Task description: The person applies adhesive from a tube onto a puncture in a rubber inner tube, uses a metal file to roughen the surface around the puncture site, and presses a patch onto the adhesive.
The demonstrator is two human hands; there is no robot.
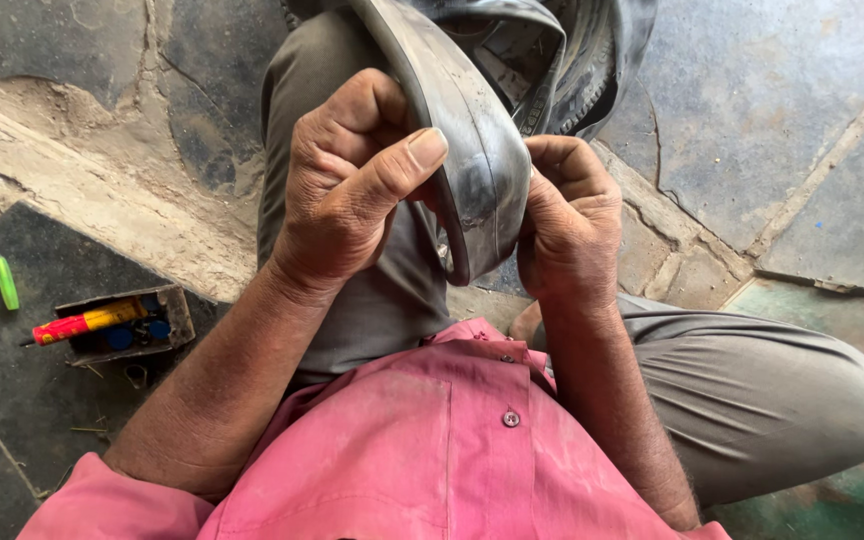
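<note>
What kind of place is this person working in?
Probably a roadside or floor-level tyre repair spot. Both hands, left hand and right hand, grip a black rubber inner tube; a tyre lies behind, and a small tray of tools sits on the stone floor.

Inner tube [472, 150] between both hands

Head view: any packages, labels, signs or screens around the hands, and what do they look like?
Red and yellow printed tube: lies across a small dark open box on the black mat at left.
Blue round caps: inside that box, beside the tube.
No signs or screens; both hands grip the black rubber inner tube.
</note>
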